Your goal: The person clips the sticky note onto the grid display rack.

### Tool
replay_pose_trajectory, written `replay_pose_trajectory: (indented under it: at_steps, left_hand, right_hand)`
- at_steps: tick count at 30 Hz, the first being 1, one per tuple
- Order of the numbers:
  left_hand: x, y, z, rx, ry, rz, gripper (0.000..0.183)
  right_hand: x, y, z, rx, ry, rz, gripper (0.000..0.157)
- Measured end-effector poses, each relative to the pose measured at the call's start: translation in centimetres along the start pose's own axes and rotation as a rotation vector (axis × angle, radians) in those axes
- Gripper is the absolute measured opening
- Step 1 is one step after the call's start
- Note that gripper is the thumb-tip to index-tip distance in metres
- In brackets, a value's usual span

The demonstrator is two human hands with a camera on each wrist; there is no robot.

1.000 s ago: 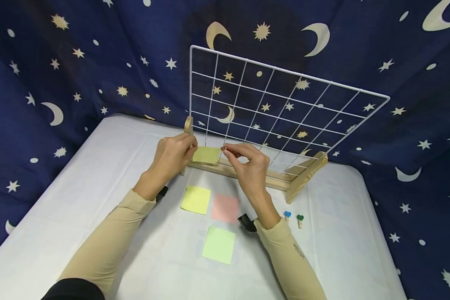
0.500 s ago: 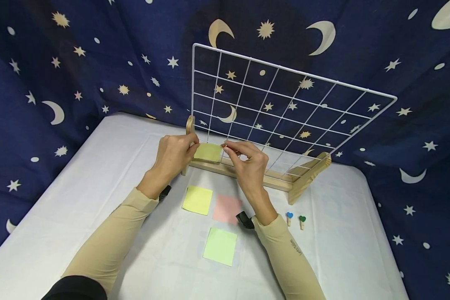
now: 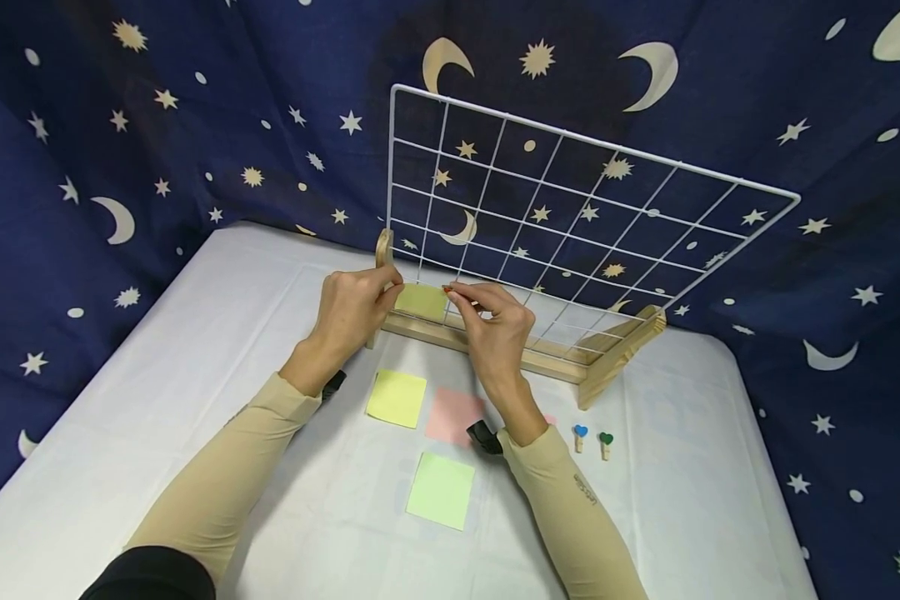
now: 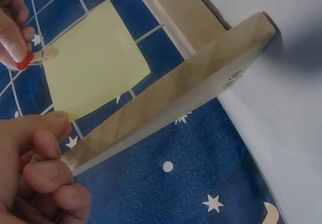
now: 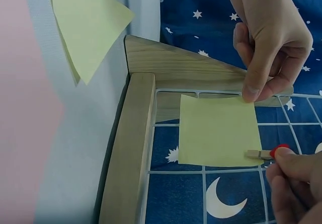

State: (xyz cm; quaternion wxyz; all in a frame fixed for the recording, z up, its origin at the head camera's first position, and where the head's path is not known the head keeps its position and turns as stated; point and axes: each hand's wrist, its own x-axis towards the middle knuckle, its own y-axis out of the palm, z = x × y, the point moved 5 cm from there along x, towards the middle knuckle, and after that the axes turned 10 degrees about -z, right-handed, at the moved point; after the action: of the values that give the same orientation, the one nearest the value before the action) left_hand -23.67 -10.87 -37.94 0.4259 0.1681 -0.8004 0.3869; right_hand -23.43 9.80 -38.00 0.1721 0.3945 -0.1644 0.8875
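A yellow sticky note [image 3: 422, 301] lies against the lower left of a white wire grid [image 3: 562, 133]. My left hand [image 3: 354, 308] pinches its corner on the left side, between thumb and forefinger. At the note's other side my right hand [image 3: 498, 329] pinches a small wooden clothespin [image 5: 258, 154] with a red top. The clothespin's tip overlaps the note's edge in the right wrist view; whether it also grips a wire I cannot tell. A wooden base [image 3: 423, 332] holds the grid up.
On the white table lie a brighter yellow note [image 3: 396, 398], a pink note [image 3: 450, 412] and a green note [image 3: 440, 492]. Two clothespins, one with a blue heart [image 3: 581, 432] and one with a green heart [image 3: 606, 438], lie right of my right wrist. A starry curtain [image 3: 270, 83] hangs behind.
Both hands keep their hold on the note and the clothespin, with little movement. The head view has shifted slightly. A bit of pink now shows beside my right wrist.
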Motion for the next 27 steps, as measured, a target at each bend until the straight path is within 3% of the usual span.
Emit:
replay_pose_trajectory:
  at_steps: [15, 27]
  left_hand:
    - [-0.29, 0.21, 0.02, -0.017, -0.037, -0.041, 0.006]
    - [-0.44, -0.35, -0.08, -0.062, -0.033, -0.094, 0.005]
  right_hand:
    - [-0.29, 0.54, 0.25, -0.091, 0.003, 0.083, 0.016]
    - [-0.55, -0.39, 0.28, -0.103, -0.029, 0.085, 0.018]
